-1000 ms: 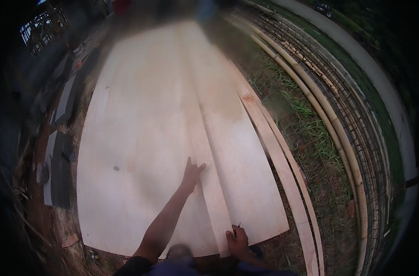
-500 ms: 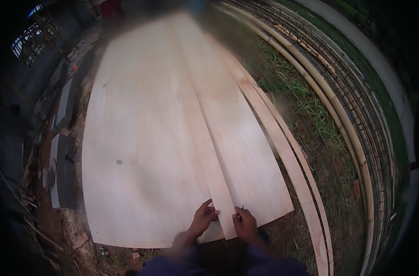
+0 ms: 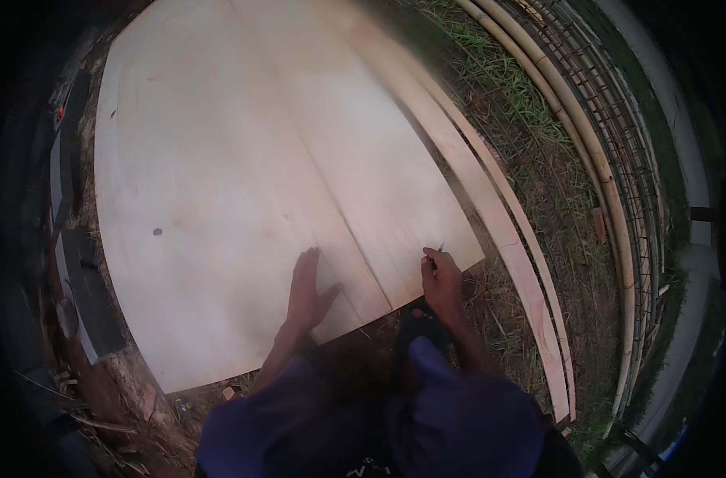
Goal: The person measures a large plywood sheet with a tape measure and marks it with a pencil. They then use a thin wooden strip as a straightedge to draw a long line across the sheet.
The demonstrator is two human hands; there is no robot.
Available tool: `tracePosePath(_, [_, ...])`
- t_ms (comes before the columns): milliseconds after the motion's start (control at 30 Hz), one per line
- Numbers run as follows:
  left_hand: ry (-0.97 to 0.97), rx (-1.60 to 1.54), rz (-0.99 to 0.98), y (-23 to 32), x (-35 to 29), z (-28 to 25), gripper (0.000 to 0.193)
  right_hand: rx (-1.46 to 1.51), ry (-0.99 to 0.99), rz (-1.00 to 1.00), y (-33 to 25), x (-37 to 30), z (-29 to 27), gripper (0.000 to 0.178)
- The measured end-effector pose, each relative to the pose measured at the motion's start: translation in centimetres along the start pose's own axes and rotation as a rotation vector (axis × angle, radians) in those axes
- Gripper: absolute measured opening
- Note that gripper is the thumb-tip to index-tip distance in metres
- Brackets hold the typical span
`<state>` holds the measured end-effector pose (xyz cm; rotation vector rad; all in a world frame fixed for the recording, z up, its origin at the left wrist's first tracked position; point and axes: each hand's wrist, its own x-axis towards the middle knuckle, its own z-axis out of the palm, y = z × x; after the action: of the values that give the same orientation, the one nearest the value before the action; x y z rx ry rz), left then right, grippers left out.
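Change since half a second ago: the hands sat close together at the near edge of the sheets; now they are spread apart, and the camera sits lower and closer to the wood.
Left hand (image 3: 306, 291): open, fingers stretched, palm flat on the wide plywood sheet (image 3: 211, 199), close to its near edge and just left of the seam.
Right hand (image 3: 442, 280): closed around a thin pencil-like tool (image 3: 439, 251) whose tip points up at the near corner of the narrower plywood sheet (image 3: 379, 159).
Plywood: the two pale sheets lie side by side on the ground, the narrower one overlapping along the seam that runs away from the person; a small dark knot (image 3: 156, 232) marks the wide sheet.
Right of the sheets: narrow wooden strips (image 3: 506, 239) lie alongside, then grass (image 3: 554, 183), then long bamboo poles (image 3: 594, 159) and a steel rebar cage (image 3: 634, 151).
Left of the sheets: dark boards (image 3: 84, 295) and scrap on bare earth.
In the way: the person's knees in blue cloth (image 3: 427, 414) hide the ground below the hands; a dark sandal (image 3: 415, 327) shows between them.
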<state>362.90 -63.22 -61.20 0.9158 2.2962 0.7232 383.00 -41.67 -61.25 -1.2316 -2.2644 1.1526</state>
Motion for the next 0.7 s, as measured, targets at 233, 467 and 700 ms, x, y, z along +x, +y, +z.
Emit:
tracePosePath(233, [-0.199,0.357,0.084,1.8,0.5,0.6,0.124,0.015,0.134,-0.028,2.2,-0.4,-1.2,0.021])
tracePosePath(467, [-0.277,0.466,0.001,3.4,0.7,0.6,0.125,0.073,0.297,0.187,3.5,-0.4,-2.3,0.021])
tracePosePath(700, [-0.225,0.424,0.01,3.8,0.8,1.3,0.115,0.315,0.47,0.394,9.5,-0.3,-4.9,0.027])
